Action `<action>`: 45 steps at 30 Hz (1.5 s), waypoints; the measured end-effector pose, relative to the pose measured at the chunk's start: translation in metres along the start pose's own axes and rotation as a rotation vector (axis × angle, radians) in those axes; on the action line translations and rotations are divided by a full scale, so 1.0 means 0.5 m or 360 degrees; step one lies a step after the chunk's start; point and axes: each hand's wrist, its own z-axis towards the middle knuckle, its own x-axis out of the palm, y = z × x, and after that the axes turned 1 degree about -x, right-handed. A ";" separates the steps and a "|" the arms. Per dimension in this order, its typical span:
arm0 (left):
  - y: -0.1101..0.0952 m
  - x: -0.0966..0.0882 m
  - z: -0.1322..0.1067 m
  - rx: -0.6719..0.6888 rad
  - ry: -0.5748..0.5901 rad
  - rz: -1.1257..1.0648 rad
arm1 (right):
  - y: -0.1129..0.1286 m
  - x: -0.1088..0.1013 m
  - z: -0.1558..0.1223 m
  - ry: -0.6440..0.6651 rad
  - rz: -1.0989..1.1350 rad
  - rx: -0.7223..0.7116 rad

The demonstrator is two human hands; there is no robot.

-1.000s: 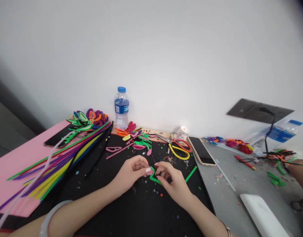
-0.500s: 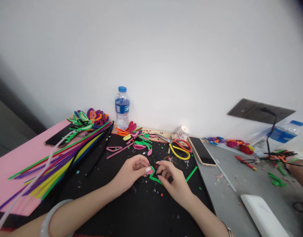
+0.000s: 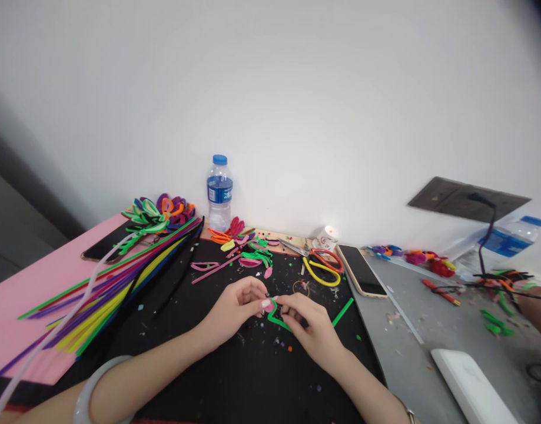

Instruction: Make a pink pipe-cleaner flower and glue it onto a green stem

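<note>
Over a black mat (image 3: 199,365), my left hand (image 3: 235,309) and my right hand (image 3: 308,327) meet fingertip to fingertip. Both pinch a bent green pipe cleaner (image 3: 275,318) with a small pink piece at its top. The left thumb and forefinger close on the pink end. The right fingers curl over the green stem, which runs out to the right as a straight green length (image 3: 342,311). A pale bangle (image 3: 91,391) sits on my left wrist.
A bundle of long coloured pipe cleaners (image 3: 115,282) lies at left on a pink sheet (image 3: 14,300), with a phone (image 3: 103,246). Finished flowers (image 3: 158,213), a water bottle (image 3: 219,191), scissors (image 3: 317,262) and a second phone (image 3: 362,270) lie behind. Another person's arm (image 3: 537,309) shows at right.
My right fingers have closed in toward the left hand on the green pipe cleaner. The view has shifted slightly; the left hand stays put.
</note>
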 end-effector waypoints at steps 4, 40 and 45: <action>-0.001 0.001 -0.001 -0.0022 -0.0003 0.0010 | -0.001 0.001 0.001 -0.0001 -0.0003 -0.0006; -0.003 0.002 -0.002 0.0034 -0.0010 0.0027 | 0.000 0.001 -0.001 0.0041 -0.0006 0.0002; -0.001 0.000 0.000 0.0035 -0.0005 0.0017 | 0.000 0.001 0.000 0.0030 -0.0009 -0.0019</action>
